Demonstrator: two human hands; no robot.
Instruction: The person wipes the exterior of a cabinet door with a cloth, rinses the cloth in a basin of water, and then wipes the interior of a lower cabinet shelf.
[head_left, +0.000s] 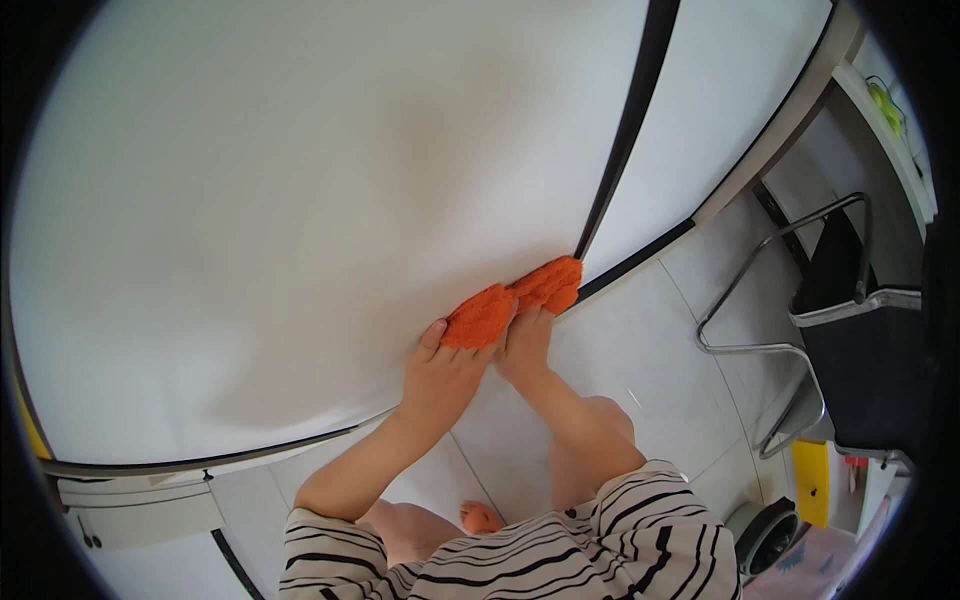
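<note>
A fluffy orange cloth is bunched in two lobes against the lower part of a large white door panel. My left hand grips the left lobe, its thumb along the cloth's left side. Close beside it, my right hand holds the other lobe, and the cloth partly covers those fingers. The cloth's right end meets the foot of a dark vertical strip that parts this panel from a second white panel.
On the right stands a chair with a bent metal tube frame and black seat. Behind it are a white shelf edge, a yellow cabinet door and a round bin. A white cabinet is at lower left, over pale floor tiles.
</note>
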